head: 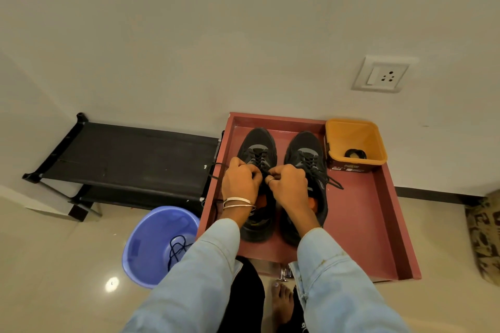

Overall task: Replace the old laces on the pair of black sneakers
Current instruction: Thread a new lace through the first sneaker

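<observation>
The left sneaker (257,170) is sitting in the red tray (359,224) beside the right sneaker (305,170); both hands are working at its lace (216,170), the left hand (240,181) and right hand (288,184) clenching their fingers on the ends; tying seems under way, and the next move is probably calling for pulling a knot snug; the fingertips and knot are hidden; left of the tray, a blue bucket (151,246) is holding a loose lace (177,249).

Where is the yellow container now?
The yellow container stands in the far right corner of the red tray, right of the right sneaker.
</observation>
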`<state>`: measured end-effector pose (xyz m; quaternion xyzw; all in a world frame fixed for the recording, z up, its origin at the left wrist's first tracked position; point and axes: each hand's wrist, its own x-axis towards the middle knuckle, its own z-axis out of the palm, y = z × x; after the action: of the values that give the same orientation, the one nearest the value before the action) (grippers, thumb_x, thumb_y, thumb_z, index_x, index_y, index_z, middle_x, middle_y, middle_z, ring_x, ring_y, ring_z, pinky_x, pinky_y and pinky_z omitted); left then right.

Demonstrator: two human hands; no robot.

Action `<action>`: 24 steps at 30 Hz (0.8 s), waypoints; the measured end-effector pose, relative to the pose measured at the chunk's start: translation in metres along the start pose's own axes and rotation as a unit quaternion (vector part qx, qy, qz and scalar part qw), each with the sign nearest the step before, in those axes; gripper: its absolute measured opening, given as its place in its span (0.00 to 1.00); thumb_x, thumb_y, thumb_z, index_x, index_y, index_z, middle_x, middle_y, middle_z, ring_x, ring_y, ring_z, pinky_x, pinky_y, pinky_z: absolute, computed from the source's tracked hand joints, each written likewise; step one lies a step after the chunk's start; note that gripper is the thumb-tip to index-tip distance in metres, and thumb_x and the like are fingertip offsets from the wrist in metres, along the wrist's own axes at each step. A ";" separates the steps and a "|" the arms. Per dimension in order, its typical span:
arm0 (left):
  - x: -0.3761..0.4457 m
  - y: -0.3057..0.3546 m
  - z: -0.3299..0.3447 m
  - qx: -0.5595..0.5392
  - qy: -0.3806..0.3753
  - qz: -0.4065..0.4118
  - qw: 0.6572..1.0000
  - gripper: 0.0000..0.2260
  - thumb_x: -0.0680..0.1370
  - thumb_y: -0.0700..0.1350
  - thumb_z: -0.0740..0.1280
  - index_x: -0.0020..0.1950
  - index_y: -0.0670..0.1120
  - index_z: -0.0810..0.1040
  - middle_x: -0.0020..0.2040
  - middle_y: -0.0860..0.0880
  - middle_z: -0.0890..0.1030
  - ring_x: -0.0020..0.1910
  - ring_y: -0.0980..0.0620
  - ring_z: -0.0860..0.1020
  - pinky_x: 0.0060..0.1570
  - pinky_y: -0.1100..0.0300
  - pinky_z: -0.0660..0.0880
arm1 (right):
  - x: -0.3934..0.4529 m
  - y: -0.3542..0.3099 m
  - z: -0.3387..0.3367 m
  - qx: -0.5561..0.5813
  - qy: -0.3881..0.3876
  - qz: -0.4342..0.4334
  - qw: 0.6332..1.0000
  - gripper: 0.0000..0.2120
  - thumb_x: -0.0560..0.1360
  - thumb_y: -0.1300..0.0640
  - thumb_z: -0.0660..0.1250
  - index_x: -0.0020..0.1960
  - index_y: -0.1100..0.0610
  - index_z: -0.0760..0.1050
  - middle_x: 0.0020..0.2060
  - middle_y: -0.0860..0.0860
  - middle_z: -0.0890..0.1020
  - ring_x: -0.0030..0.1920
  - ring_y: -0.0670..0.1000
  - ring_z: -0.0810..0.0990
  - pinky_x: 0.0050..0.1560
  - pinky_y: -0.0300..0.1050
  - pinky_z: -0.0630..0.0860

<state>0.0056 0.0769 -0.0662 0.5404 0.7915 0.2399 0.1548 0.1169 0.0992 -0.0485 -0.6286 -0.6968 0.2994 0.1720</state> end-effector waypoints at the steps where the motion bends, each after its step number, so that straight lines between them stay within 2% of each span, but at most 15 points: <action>1: 0.000 0.001 0.000 -0.008 0.002 -0.007 1.000 0.08 0.76 0.47 0.67 0.49 0.45 0.83 0.51 0.45 0.73 0.45 0.47 0.75 0.44 0.55 0.76 | 0.000 0.000 -0.001 0.005 -0.003 0.001 1.000 0.08 0.74 0.56 0.67 0.49 0.57 0.83 0.43 0.56 0.84 0.48 0.57 0.80 0.50 0.47 0.76; 7: 0.002 0.001 0.002 -0.020 -0.016 -0.006 1.000 0.07 0.76 0.47 0.68 0.50 0.47 0.84 0.52 0.47 0.73 0.46 0.49 0.74 0.44 0.57 0.74 | 0.000 0.003 -0.005 0.028 -0.016 -0.002 0.999 0.10 0.75 0.55 0.68 0.54 0.56 0.83 0.46 0.55 0.85 0.51 0.55 0.81 0.55 0.47 0.76; 10: 0.001 -0.001 0.005 -0.062 -0.003 -0.036 0.997 0.07 0.75 0.46 0.69 0.49 0.46 0.83 0.52 0.48 0.73 0.47 0.51 0.74 0.43 0.61 0.71 | 0.002 0.005 -0.002 0.033 -0.028 -0.006 0.999 0.09 0.76 0.56 0.68 0.54 0.57 0.83 0.46 0.56 0.85 0.51 0.56 0.81 0.55 0.49 0.77; 13: 0.005 -0.001 0.009 -0.102 -0.013 -0.059 0.993 0.04 0.74 0.46 0.71 0.46 0.48 0.84 0.50 0.49 0.79 0.48 0.51 0.78 0.46 0.58 0.75 | 0.006 0.014 0.000 0.067 -0.046 0.000 0.997 0.09 0.77 0.56 0.67 0.55 0.56 0.82 0.46 0.54 0.84 0.50 0.55 0.82 0.55 0.52 0.78; 16: 0.007 0.002 0.009 -0.116 -0.020 -0.084 0.989 0.02 0.73 0.46 0.72 0.43 0.49 0.84 0.47 0.49 0.82 0.47 0.50 0.80 0.46 0.57 0.76 | 0.012 0.018 0.004 0.127 -0.039 0.032 0.991 0.07 0.77 0.55 0.65 0.46 0.53 0.83 0.39 0.52 0.83 0.45 0.56 0.82 0.50 0.57 0.80; 19: 0.004 0.000 0.013 -0.103 -0.006 -0.082 0.991 0.03 0.72 0.47 0.73 0.44 0.50 0.84 0.47 0.50 0.82 0.46 0.51 0.80 0.44 0.58 0.76 | 0.020 0.015 0.008 0.161 -0.025 0.083 0.983 0.09 0.76 0.54 0.67 0.37 0.49 0.79 0.38 0.51 0.83 0.42 0.55 0.82 0.47 0.58 0.81; 22: 0.003 -0.003 0.012 -0.085 -0.010 -0.076 0.993 0.06 0.70 0.49 0.74 0.46 0.53 0.83 0.51 0.51 0.79 0.50 0.50 0.79 0.50 0.51 0.77 | 0.027 0.012 0.012 0.148 -0.022 0.113 0.982 0.12 0.75 0.54 0.68 0.34 0.55 0.78 0.35 0.53 0.82 0.37 0.57 0.82 0.41 0.59 0.81; 24: -0.001 -0.004 0.010 -0.037 -0.001 -0.076 0.996 0.10 0.70 0.50 0.74 0.51 0.55 0.81 0.54 0.52 0.75 0.55 0.50 0.75 0.58 0.49 0.71 | 0.027 0.010 0.012 0.159 -0.011 0.120 0.980 0.13 0.75 0.56 0.66 0.35 0.63 0.78 0.35 0.57 0.83 0.36 0.60 0.82 0.39 0.61 0.81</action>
<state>0.0082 0.0766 -0.0771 0.4726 0.8207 0.2559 0.1938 0.1133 0.1238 -0.0676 -0.6687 -0.5616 0.4322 0.2248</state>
